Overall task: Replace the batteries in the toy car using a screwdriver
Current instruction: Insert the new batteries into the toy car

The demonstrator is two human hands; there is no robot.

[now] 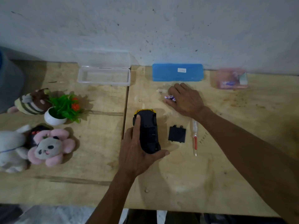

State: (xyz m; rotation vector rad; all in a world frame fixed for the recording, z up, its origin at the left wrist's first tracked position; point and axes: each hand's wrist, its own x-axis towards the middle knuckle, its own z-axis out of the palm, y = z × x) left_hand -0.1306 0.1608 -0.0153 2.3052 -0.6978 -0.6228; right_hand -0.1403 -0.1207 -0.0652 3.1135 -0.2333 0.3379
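Battery cover (176,134) off beside the screwdriver (195,136), centre frame: left hand (135,155) grips the upturned toy car (148,130) while right hand (186,99) closes on batteries (169,97) on the worktop (226,159); fitting and re-screwing apparently remain.

The toy car (149,131) lies belly-up on the wooden table (178,175), its yellow nose pointing away toward the wall. The left hand (137,152) grips it, index finger stretched along the underside, thumb hooked round the near end. Just right of the car sit the black battery cover (176,134) and a screwdriver (195,136) with a clear and red handle (a few small screws (203,137) lie beside it). Farther off, the right hand (184,98) is curled over a small white and blue battery pack (169,97), in front of a closed blue case (177,72). An open clear case (103,76) stands at far left of it; plush toys (47,147) and a potted plant (64,109) crowd the left side.
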